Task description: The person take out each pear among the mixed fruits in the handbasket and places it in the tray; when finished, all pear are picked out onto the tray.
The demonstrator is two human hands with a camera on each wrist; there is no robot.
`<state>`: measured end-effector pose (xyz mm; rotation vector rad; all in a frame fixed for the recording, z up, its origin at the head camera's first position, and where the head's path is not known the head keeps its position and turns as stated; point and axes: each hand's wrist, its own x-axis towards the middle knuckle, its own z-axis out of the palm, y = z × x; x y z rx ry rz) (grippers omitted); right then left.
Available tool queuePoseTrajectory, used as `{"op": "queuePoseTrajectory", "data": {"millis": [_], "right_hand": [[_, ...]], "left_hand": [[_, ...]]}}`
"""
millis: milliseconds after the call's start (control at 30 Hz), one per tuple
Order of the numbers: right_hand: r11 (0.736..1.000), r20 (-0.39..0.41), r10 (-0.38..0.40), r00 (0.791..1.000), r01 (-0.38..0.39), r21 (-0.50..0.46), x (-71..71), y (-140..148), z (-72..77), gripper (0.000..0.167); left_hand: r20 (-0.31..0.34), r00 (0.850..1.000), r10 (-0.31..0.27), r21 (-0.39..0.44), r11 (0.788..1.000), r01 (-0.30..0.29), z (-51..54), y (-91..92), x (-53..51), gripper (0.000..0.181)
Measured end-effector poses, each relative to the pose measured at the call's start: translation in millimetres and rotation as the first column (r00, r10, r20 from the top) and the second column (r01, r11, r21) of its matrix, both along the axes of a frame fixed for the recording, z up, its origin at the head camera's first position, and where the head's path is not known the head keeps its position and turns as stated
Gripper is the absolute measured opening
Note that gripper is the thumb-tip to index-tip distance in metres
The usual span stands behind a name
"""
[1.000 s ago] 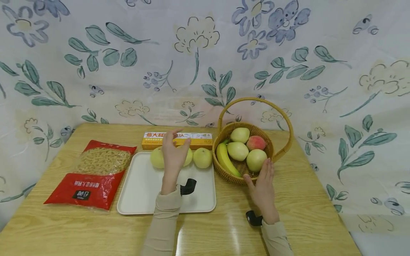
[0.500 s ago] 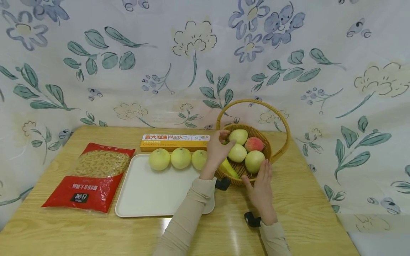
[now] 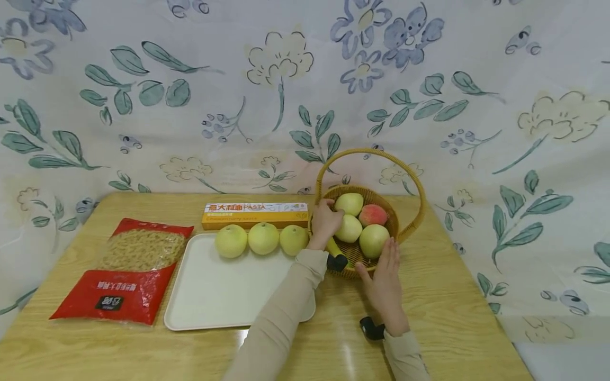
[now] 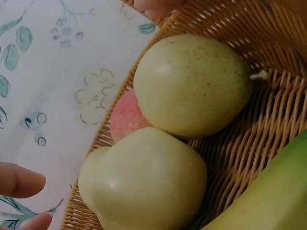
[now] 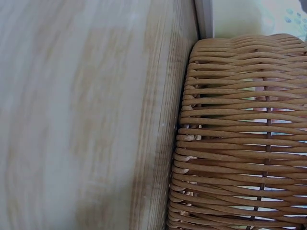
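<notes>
My left hand (image 3: 326,226) is over the left side of the wicker basket (image 3: 411,230), with its thumb near the pale green pears (image 3: 349,229). Its fingertips (image 4: 21,181) show in the left wrist view, apart from each other with nothing visible between them. A banana (image 3: 334,247) lies partly hidden under this hand, its green-yellow side large in the left wrist view. Among the pears sits a red peach (image 3: 373,215). With fingers straight, my right hand (image 3: 385,288) rests against the basket's front right rim. No fingers appear in the right wrist view, only woven wall.
Left of the basket lies a white tray (image 3: 214,296) with three yellow-green round fruits (image 3: 263,238) along its back edge. Behind it is a pasta box (image 3: 254,215). A red bag of pasta (image 3: 126,272) lies farther left. The basket's tall handle (image 3: 369,152) arches up.
My left hand has moved right from above the tray's fruits to the basket, then lowered at its left side. The right hand stays at the rim. The head view has shifted slightly.
</notes>
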<state>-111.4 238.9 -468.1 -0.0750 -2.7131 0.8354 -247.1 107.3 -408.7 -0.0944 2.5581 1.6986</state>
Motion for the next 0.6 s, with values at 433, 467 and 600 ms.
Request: {"op": "queuePoseTrajectory", "data": {"millis": [433,467,600], "right_hand": [[1.000,-0.029,0.001,1.000,-0.001,-0.017,-1.8,1.2,-0.4,0.096],[1.000,-0.032,0.003,0.999,-0.003,-0.017,-1.8,1.1,-0.4,0.096],[1.000,-0.028,0.004,1.000,-0.005,-0.022,-1.3,0.3,-1.9,0.096]], "left_hand": [[0.092,0.996,-0.013,0.188,0.982,-0.004,-7.6,7.7,-4.2,0.045],[0.094,0.995,-0.013,0.215,0.977,-0.007,-6.7,7.0,-3.5,0.044],[0.089,0.996,-0.009,0.321,0.947,-0.020,0.2,3.9,0.2,0.042]]}}
